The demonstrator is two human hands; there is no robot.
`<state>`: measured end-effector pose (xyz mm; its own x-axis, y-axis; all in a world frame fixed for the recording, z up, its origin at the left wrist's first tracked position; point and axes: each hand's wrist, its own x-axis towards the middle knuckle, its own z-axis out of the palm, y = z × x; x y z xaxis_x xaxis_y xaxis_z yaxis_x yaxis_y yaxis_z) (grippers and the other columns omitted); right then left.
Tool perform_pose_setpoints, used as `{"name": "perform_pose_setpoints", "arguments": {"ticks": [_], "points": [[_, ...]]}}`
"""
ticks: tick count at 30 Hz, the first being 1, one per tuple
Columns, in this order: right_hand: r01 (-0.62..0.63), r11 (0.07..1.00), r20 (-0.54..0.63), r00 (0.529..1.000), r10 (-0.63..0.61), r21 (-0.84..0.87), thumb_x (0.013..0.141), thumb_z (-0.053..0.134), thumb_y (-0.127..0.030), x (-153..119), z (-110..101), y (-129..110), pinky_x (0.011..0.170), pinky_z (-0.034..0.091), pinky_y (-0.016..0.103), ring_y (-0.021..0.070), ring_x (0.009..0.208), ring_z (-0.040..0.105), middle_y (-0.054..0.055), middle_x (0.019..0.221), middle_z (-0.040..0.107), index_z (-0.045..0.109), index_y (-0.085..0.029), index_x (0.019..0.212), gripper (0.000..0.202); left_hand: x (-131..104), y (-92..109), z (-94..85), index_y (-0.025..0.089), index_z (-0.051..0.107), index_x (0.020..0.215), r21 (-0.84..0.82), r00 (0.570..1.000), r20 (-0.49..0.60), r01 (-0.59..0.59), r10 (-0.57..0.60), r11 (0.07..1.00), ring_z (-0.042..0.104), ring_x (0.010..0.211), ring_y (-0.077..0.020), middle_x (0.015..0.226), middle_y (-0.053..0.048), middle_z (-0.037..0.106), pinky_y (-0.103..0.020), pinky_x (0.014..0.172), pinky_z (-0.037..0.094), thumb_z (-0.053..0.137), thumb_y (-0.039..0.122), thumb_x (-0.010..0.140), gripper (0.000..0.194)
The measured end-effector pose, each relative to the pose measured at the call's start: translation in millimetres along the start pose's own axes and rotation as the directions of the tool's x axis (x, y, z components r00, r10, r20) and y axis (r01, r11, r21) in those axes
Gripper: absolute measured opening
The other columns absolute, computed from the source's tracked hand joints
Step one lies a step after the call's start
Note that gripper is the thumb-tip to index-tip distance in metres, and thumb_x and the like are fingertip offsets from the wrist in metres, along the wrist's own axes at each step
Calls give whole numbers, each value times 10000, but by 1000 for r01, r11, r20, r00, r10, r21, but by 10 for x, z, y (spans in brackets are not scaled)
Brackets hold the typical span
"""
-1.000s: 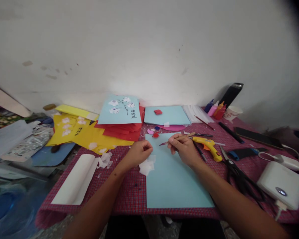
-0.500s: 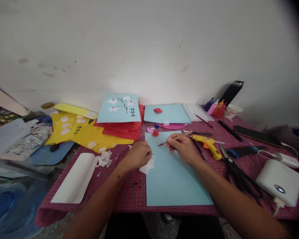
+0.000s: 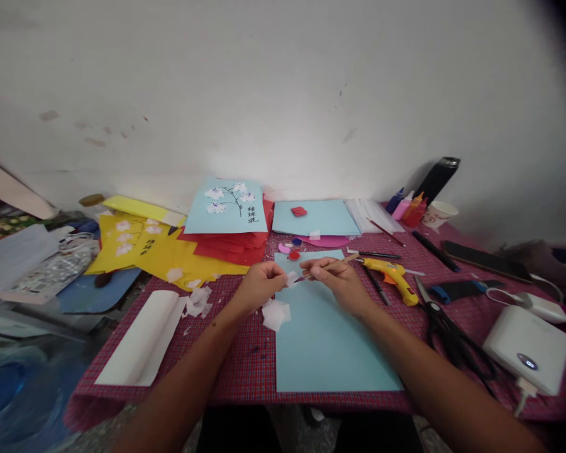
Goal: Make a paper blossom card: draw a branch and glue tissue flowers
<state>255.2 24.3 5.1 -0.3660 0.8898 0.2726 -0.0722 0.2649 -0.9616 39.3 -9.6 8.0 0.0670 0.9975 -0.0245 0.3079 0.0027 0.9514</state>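
A small piece of white tissue paper [image 3: 292, 279] is pinched in my left hand [image 3: 263, 284], above the left edge of a light blue sheet [image 3: 332, 352]. My right hand [image 3: 338, 281] grips a paintbrush [image 3: 342, 261] by its wooden handle. The dark brush tip points left and lies at the tissue piece; I cannot tell whether it touches. More white tissue [image 3: 276, 314] lies below my left hand, over the sheet's left edge. Paint caps [image 3: 294, 255] in red, blue and pink sit just beyond the sheet.
Right of the sheet lie a yellow glue gun [image 3: 392, 277], black scissors [image 3: 446, 333] and a white power bank [image 3: 528, 348]. Paint bottles [image 3: 415, 211] stand behind. A flower picture [image 3: 227, 206] tops red paper at the back. Folded white paper [image 3: 141, 340] lies left.
My left hand has lifted a small tissue piece from beside the sheet and moved up. My right hand has brought the brush tip slightly down and left to it.
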Motion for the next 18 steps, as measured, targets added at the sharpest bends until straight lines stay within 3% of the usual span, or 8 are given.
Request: {"name": "perform_pose_setpoints", "arguments": {"ticks": [8,18], "points": [[-154,980,15,988,154,124,801,736,-443,-1,56,47,716,574,316,181,715,725,55,832,742,658,-172,848,286,-19,94,32,149,615,737,-202,998,29,66,-62,977,603,607,-114,709,-46,699,-208,555,420,677,310,726,172],[-190,975,12,982,190,115,800,715,-496,-4,56,11,638,588,304,193,667,734,68,814,735,629,-166,863,348,-27,102,35,149,613,733,-264,995,49,97,-87,960,618,607,-114,705,-49,709,-209,566,434,703,300,722,176]]}}
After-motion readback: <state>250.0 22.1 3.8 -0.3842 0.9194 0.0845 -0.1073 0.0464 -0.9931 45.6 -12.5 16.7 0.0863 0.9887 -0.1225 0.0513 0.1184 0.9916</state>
